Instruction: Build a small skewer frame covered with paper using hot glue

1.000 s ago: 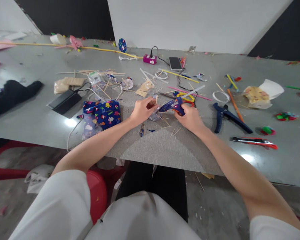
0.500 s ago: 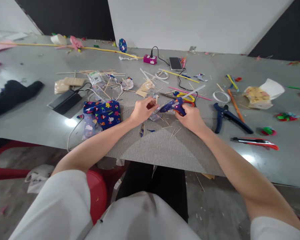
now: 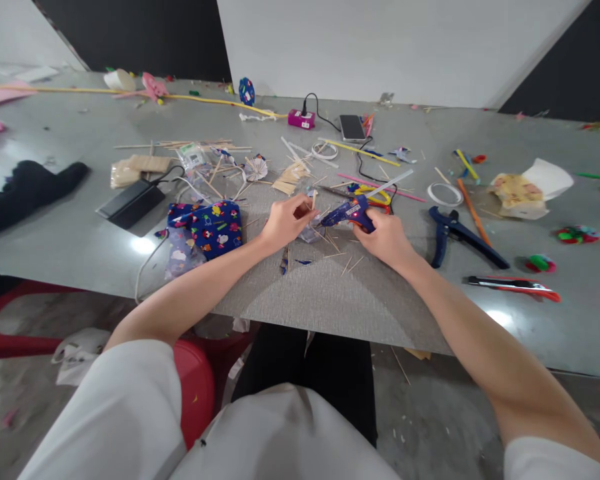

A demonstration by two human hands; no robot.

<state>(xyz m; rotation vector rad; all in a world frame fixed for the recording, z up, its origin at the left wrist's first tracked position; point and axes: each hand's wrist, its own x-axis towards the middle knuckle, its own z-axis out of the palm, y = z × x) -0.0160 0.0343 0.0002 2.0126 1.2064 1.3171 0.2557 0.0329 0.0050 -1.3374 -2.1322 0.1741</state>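
My left hand (image 3: 286,223) pinches a small wooden stick (image 3: 314,198) over the middle of the grey table (image 3: 320,293). My right hand (image 3: 387,240) wraps around a blue glue gun (image 3: 349,211) just to the right, its nozzle pointing left. Patterned blue fabric (image 3: 215,230) lies left of my 2 hands; dark blue cutters (image 3: 475,245) lie right.

- Stick (image 3: 314,199) in the left grip (image 3: 284,223), glue gun (image 3: 347,211) just right of it in the right grip (image 3: 387,240).
- On the bench's (image 3: 310,297) left: fabric (image 3: 217,230), packet (image 3: 191,156) behind it.
- Right: cutter (image 3: 463,237), utility knife (image 3: 513,287) in front of it.
- Behind: phone (image 3: 353,128), right of the socket block (image 3: 301,119).
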